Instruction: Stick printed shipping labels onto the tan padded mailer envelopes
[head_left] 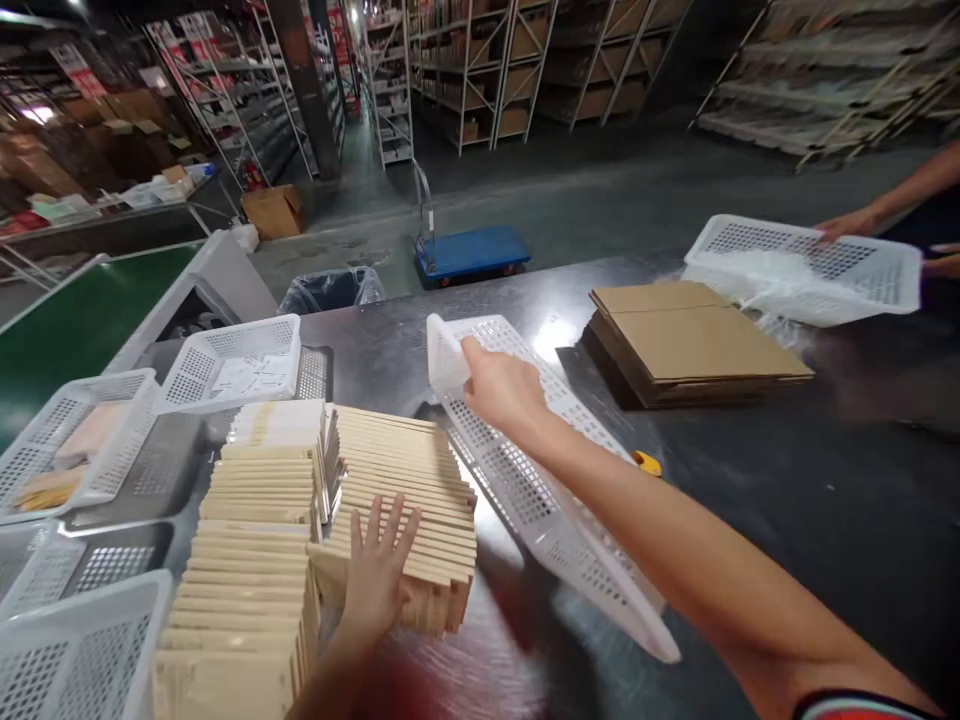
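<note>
we are gripping far rim of tilted perforated plastic basket (525, 470) with right hand (502, 390), bare steel table (787, 480) right; left hand (375, 575) lying open, flat on ribbed booklet stack (405, 500).

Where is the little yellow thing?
The yellow thing lies on the metal table, right of the tilted white basket and below the cardboard stack.

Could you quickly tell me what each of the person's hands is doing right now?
Left hand: open, fingers spread flat on the stack of booklets.
Right hand: closed on the rim of the tilted white basket.
</note>
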